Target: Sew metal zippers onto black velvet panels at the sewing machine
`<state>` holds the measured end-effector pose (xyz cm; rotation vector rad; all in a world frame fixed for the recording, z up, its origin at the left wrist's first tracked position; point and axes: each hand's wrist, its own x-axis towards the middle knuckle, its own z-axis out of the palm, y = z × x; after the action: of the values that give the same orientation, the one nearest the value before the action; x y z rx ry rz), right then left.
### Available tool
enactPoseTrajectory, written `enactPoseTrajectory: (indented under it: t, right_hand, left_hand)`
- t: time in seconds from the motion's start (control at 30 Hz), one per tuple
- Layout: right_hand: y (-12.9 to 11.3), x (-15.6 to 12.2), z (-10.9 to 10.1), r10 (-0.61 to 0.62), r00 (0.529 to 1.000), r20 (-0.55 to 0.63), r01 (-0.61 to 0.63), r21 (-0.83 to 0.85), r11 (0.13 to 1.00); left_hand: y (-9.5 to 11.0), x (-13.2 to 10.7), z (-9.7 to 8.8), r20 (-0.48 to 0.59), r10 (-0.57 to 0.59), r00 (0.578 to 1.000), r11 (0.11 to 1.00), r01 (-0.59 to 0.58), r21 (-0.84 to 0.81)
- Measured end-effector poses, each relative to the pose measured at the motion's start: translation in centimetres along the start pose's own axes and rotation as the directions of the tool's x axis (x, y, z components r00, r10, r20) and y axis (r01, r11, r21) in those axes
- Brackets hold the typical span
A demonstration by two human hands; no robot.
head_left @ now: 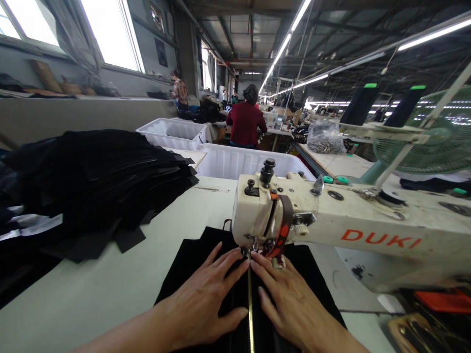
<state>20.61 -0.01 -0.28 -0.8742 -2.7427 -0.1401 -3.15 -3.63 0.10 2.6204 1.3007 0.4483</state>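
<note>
Gold strip (250, 304) nearside of presser foot (249, 255), long axis aimed at it; left hand (209, 291), right hand (292, 292) flank strip, flat on black fabric (187, 260), gripping nothing, equally near foot.

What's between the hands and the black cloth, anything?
Nothing that I can see. The left hand and right hand rest directly on the black cloth, either side of the gold strip, fingertips near the sewing machine.
</note>
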Motion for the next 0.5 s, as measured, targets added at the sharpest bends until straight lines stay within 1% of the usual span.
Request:
enactPoseTrajectory:
  t: [0.17, 0.27, 0.3, 0.37, 0.47, 0.5]
  right_hand:
    - [0.2, 0.8, -0.4, 0.023, 0.999, 0.05, -0.025, 0.046, 0.999]
    - [-0.6, 0.7, -1.0, 0.064, 0.995, 0.07, -0.069, 0.071, 0.995]
    - [-1.1, 0.4, -1.3, 0.082, 0.993, 0.082, -0.089, 0.086, 0.992]
    - [-2.4, -0.9, -2.0, 0.119, 0.987, 0.108, -0.134, 0.144, 0.981]
    - [-4.8, -3.6, -2.9, 0.115, 0.985, 0.13, -0.15, 0.304, 0.941]
    - [-5.6, -4.5, -2.9, 0.102, 0.988, 0.118, -0.138, 0.351, 0.926]
  left_hand:
    - [-0.7, 0.7, -0.2, 0.004, 0.019, 1.0, 0.999, -0.02, 0.044]
    - [-0.2, 0.5, -0.6, 0.019, 0.006, 1.0, 0.998, -0.007, 0.063]
    - [0.4, 0.0, -0.7, 0.021, -0.011, 1.0, 0.997, 0.01, 0.071]
    - [2.4, -1.5, -0.7, 0.036, -0.037, 0.999, 0.997, 0.035, 0.062]
    - [6.1, -5.1, 0.1, 0.065, -0.004, 0.998, 1.0, 0.006, -0.023]
    - [7.1, -6.3, 0.5, 0.047, 0.007, 0.999, 0.999, -0.005, -0.046]
